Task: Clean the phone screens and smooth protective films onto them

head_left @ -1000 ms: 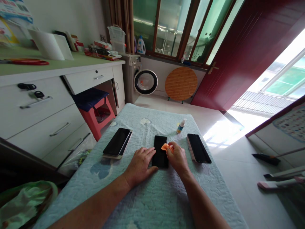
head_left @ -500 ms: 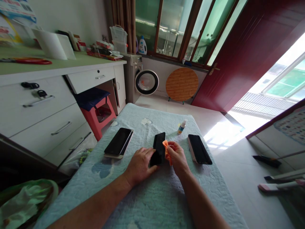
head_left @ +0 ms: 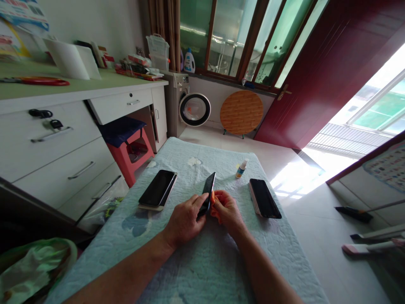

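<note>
A black phone in the middle of the light blue quilted table is tipped up on its left long edge. My left hand grips its near end, fingers closed round it. My right hand is right beside it, curled round a small orange cloth pressed against the phone's underside. A stack of two phones lies to the left and another dark phone to the right. A small spray bottle lies beyond the middle phone.
A white desk with drawers stands close on the left, a red stool under it. A green plastic bag sits at the lower left. Broom and dustpan handles lie on the tiled floor to the right.
The middle phone lay flat a second ago; my left hand has tilted it up onto its edge. My right hand with the orange cloth has moved from the screen to the raised underside.
</note>
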`<act>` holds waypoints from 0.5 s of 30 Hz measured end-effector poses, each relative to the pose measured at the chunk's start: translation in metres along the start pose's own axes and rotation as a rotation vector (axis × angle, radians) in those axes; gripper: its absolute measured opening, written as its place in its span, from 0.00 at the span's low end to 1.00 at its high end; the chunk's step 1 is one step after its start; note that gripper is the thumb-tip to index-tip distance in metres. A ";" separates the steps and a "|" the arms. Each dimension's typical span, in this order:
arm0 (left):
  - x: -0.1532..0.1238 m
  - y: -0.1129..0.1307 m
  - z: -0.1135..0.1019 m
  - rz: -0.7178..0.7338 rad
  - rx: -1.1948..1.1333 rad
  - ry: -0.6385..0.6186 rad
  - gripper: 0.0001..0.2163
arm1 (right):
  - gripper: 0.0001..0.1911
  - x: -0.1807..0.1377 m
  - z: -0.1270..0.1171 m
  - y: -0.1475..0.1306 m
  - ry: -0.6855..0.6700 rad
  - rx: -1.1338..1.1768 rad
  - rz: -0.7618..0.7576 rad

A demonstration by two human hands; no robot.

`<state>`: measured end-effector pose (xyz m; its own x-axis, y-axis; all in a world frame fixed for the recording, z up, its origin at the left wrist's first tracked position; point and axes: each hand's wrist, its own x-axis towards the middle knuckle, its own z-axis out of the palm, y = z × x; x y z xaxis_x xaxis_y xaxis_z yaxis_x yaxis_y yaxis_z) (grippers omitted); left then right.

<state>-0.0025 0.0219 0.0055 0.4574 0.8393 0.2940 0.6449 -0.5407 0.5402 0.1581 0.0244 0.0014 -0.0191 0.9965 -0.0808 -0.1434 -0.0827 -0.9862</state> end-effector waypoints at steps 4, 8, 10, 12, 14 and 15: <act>0.001 -0.002 0.003 -0.028 -0.065 0.108 0.24 | 0.18 0.001 -0.001 0.005 0.010 -0.097 -0.020; 0.003 0.000 0.002 -0.172 -0.223 0.145 0.23 | 0.16 0.001 -0.003 0.005 0.013 -0.105 -0.054; 0.003 0.002 0.000 -0.232 -0.305 0.130 0.22 | 0.14 0.001 -0.004 0.003 0.022 -0.106 -0.056; 0.003 0.003 0.000 -0.259 -0.390 0.111 0.21 | 0.13 0.003 -0.007 0.003 0.045 -0.102 -0.065; 0.004 0.004 -0.001 -0.271 -0.462 0.087 0.21 | 0.13 0.005 -0.010 0.005 0.073 -0.074 -0.093; 0.004 0.004 0.000 -0.278 -0.487 0.073 0.21 | 0.14 0.006 -0.012 0.006 0.088 -0.056 -0.109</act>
<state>0.0017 0.0227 0.0093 0.2560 0.9575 0.1328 0.3703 -0.2241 0.9015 0.1693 0.0303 -0.0065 0.0812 0.9966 0.0168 -0.0839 0.0237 -0.9962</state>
